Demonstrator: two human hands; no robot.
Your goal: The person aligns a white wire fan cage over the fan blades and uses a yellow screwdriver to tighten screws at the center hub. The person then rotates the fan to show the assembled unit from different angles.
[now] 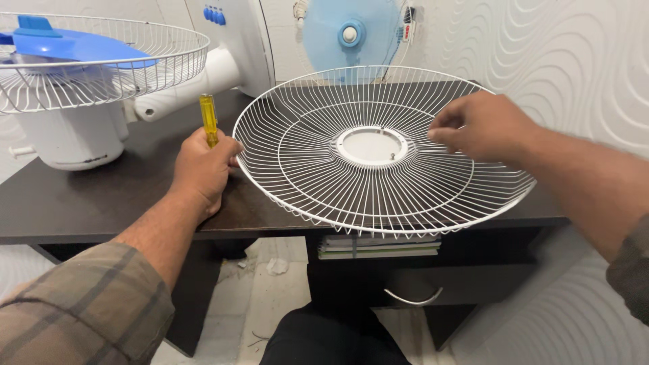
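Note:
A white wire fan guard (304, 176) lies dish-side up on the dark desk (81, 203), its rim overhanging the front edge. A round white hub plate (372, 147) sits at its centre. My left hand (201, 169) grips the guard's left rim and also holds a screwdriver with a yellow handle (208, 119), which stands upright. My right hand (481, 126) pinches the wires on the guard's right side, fingers closed on them.
A white fan body with a blue blade (74, 46) inside its rear guard (101, 81) lies at the desk's left back. A pale blue fan blade (348, 34) leans against the patterned wall. Books (378, 247) lie on a shelf under the desk, above a drawer handle (414, 298).

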